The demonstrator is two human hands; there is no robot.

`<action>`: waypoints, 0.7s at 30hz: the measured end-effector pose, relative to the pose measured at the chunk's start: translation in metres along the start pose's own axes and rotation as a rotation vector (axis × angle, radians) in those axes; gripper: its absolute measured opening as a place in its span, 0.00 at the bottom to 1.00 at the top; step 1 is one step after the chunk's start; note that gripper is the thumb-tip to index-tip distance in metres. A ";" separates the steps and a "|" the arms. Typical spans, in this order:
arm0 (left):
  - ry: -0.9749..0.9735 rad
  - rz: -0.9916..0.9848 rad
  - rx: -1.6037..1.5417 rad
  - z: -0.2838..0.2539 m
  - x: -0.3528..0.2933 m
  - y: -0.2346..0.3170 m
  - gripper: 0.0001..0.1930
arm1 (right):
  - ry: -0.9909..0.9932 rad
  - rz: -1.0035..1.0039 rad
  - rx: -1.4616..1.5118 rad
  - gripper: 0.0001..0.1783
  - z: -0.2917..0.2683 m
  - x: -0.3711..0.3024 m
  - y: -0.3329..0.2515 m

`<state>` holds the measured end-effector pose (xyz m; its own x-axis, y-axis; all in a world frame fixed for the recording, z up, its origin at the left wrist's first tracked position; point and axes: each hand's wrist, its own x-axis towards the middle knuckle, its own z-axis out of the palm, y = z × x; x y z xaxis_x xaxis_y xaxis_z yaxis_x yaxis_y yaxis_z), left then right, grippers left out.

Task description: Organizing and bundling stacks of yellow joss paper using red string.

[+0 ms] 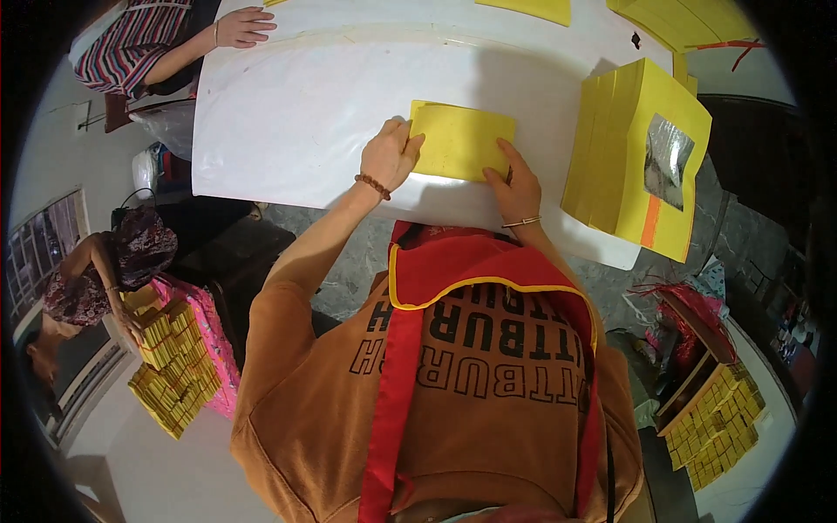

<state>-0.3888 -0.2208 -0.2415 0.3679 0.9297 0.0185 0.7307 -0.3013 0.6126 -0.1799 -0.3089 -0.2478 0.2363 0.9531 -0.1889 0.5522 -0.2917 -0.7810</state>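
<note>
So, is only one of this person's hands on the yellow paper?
No, the left hand is at the left edge of the yellow paper, and the right hand at its right.

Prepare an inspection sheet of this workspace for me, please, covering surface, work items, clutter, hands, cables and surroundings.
Surface: white tabletop, glossy.
Work items: yellow sheets, lying flat near the front edge, slightly misaligned at the upper left.
Clutter: large folded yellow piece with a silvery patch at right; small dark scrap at upper right.
Hands: left hand at the sheets' left edge, right hand at their right.
Cables: thin dark line at far left, possibly a cord; too small to tell.
Surroundings: co-worker's hand on the table; yellow bundles at lower left.
</note>
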 end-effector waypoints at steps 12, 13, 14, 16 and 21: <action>-0.178 -0.195 0.125 -0.001 0.018 0.000 0.13 | -0.049 0.074 -0.070 0.31 0.000 0.005 -0.005; -0.182 -0.211 0.124 -0.001 0.018 0.001 0.13 | -0.049 0.073 -0.070 0.31 0.000 0.006 -0.007; -0.188 -0.226 0.124 -0.002 0.019 0.001 0.13 | -0.063 0.093 -0.081 0.31 -0.001 0.006 -0.009; -0.196 -0.238 0.139 -0.003 0.022 0.005 0.14 | -0.077 0.113 -0.091 0.31 0.000 0.007 -0.009; -0.204 -0.250 0.199 0.001 0.019 0.002 0.14 | -0.074 0.155 -0.121 0.30 0.002 0.009 -0.013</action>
<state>-0.3797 -0.2041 -0.2412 0.2562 0.9246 -0.2819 0.9025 -0.1244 0.4122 -0.1868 -0.2965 -0.2407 0.2691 0.8981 -0.3479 0.6064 -0.4386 -0.6632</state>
